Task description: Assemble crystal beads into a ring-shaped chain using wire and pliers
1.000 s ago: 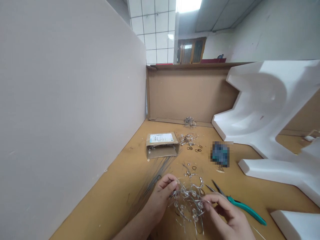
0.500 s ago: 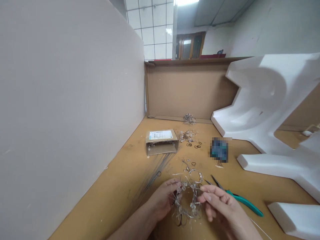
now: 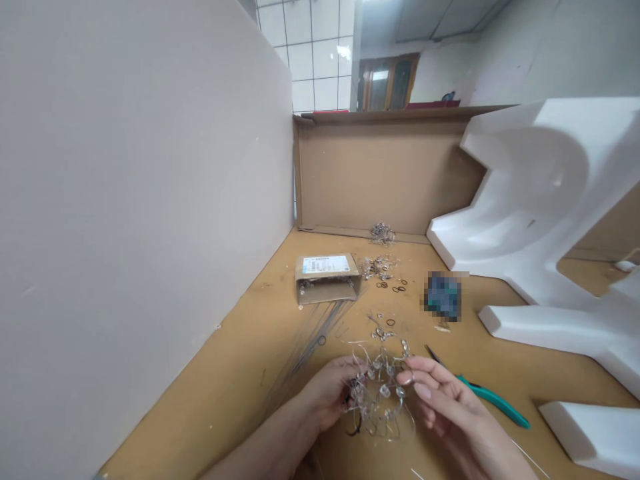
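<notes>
A loose ring of silvery wire strung with clear beads (image 3: pixel 385 391) is held up between my two hands, with many thin wire ends sticking out. My left hand (image 3: pixel 335 390) is closed on its left side, fingertips partly hidden behind the wires. At the ring's upper right, the fingers of my right hand (image 3: pixel 445 400) pinch among the wires. A dark band hangs near the ring's lower left. Just behind, on the table, lies another curved string of clear beads (image 3: pixel 395 340). Pliers with green handles (image 3: pixel 495 400) rest beside my right hand, their jaws partly covered.
An open cardboard box (image 3: pixel 327 287) with a label holds some beads. Straight grey wires (image 3: pixel 315 337) lie in front of it. Beaded wire bundles (image 3: pixel 377 267) and dark rings (image 3: pixel 399 289) are to its right. A pixelated dark object (image 3: pixel 443 297) sits near white foam pieces (image 3: pixel 520 267).
The beaded ring has turned and shifted slightly in my hands. My right hand has moved upward along its right side, while my left keeps its hold. The view has tilted slightly down.
</notes>
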A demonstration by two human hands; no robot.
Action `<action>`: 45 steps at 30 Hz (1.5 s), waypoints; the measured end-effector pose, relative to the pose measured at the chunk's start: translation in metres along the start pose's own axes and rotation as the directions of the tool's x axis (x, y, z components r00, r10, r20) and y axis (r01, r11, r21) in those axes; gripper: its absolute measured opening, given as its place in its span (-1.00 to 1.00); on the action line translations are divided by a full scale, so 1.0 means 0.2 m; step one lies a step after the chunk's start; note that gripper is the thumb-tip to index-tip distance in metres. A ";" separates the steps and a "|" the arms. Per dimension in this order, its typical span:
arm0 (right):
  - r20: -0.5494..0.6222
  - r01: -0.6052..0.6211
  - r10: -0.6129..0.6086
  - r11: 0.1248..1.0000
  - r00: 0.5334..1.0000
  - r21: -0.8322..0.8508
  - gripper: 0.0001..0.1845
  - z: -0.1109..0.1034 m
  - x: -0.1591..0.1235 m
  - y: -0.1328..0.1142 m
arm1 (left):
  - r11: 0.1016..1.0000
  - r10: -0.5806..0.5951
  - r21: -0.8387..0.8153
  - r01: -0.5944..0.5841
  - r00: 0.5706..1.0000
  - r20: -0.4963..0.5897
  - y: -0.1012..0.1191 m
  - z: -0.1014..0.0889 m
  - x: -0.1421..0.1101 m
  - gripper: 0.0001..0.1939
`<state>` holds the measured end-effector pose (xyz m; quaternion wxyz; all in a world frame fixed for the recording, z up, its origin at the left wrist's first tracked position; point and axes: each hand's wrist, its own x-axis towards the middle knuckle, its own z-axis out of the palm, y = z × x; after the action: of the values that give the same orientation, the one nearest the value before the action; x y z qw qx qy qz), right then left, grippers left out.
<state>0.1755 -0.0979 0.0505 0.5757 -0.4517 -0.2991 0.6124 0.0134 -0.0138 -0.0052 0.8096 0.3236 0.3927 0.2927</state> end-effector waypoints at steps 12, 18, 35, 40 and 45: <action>0.117 -0.167 0.151 0.976 0.982 0.141 -0.65 -0.13 0.00 -0.03 | 1.000 0.026 -0.010 -0.026 1.000 0.006 0.02 -0.01 0.00 -0.88; 0.139 -0.150 0.139 0.986 0.981 0.072 -0.65 -0.14 0.00 -0.04 | 0.999 -0.007 -0.038 0.008 0.999 0.047 0.01 -0.02 0.01 -0.86; 0.327 -0.185 0.098 0.951 0.940 0.249 -0.69 -0.12 0.00 -0.03 | 0.989 0.150 0.015 -0.149 0.986 -0.071 0.01 0.02 0.00 -0.72; 0.351 -0.181 0.059 0.928 0.935 0.326 -0.63 -0.09 0.01 -0.04 | 0.997 -0.035 -0.072 0.035 0.999 0.012 0.00 0.03 0.00 -0.87; 0.327 -0.177 0.046 0.906 0.944 0.385 -0.55 -0.06 0.01 -0.05 | 0.994 -0.083 -0.072 0.085 0.996 0.028 -0.01 0.04 -0.01 -0.90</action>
<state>0.1908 -0.0961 0.0536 0.5668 -0.2355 -0.2243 0.7570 0.0186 -0.0190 -0.0014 0.8373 0.2807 0.3848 0.2685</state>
